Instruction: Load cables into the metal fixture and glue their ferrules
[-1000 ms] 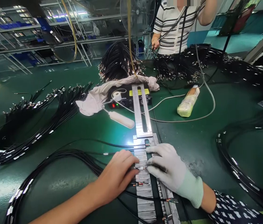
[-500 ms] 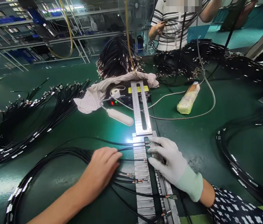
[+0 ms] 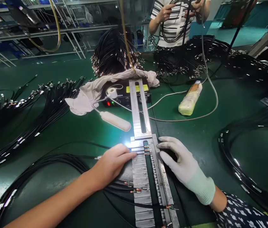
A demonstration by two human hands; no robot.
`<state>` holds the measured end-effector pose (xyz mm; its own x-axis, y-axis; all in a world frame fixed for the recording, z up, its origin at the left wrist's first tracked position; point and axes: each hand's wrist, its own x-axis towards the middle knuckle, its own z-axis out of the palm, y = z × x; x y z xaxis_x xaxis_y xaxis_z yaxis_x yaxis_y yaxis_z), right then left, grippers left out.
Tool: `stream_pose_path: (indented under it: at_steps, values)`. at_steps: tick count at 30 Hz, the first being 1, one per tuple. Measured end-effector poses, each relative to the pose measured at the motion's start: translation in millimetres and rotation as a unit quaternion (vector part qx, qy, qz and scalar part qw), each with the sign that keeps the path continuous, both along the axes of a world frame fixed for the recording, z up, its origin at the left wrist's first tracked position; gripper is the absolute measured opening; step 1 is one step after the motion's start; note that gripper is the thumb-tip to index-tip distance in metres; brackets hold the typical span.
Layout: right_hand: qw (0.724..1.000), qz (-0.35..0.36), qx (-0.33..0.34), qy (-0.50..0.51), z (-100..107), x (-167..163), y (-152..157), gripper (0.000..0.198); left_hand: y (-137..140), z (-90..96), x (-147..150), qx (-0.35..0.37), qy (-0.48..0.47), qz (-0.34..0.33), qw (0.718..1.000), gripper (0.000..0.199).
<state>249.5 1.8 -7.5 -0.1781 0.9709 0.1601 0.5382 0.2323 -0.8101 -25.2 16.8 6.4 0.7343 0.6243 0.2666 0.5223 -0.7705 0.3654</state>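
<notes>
Black cables (image 3: 69,159): bundle loops across desk (image 3: 174,129), left of slotted metal fixture (image 3: 140,173); three tips sit side by side over upper slots, others cross lower down. Left hand (image 3: 111,161), bare, over cables at fixture's left edge; cannot tell whether its fingers grip. Right hand (image 3: 181,160), gloved, near fixture's right edge, fingers slightly apart. Black box (image 3: 121,102) beyond.

Left hand (image 3: 111,163): bare, fingertips at black cables (image 3: 140,154) laid across the grooved metal fixture (image 3: 143,198)
Right hand (image 3: 181,161): white-gloved, fingers parted, at the fixture's right edge
Black box (image 3: 124,102): at the fixture's far end, pale cloth (image 3: 84,98) along its far edge
Wrapped block (image 3: 189,103): right of the box
Co-worker (image 3: 178,27): far side, in stripes, holding looped cables (image 3: 168,40)
</notes>
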Motion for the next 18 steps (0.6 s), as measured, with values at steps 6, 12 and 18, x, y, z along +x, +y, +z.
stream_pose_path:
  at_steps: [6,12,18]
  values:
    - [1.0,0.003,-0.005,-0.002,1,2,-1,0.013,5,7.4,6,0.029,0.048,-0.037,0.998,0.035]
    - [1.0,0.004,-0.011,-0.009,1,1,-1,0.012,-2,5.2,4,0.036,0.058,-0.031,0.997,0.033]
    - [1.0,0.016,-0.009,-0.012,-1,0,2,0.012,-18,-6.0,6,0.041,0.079,0.057,0.994,0.038]
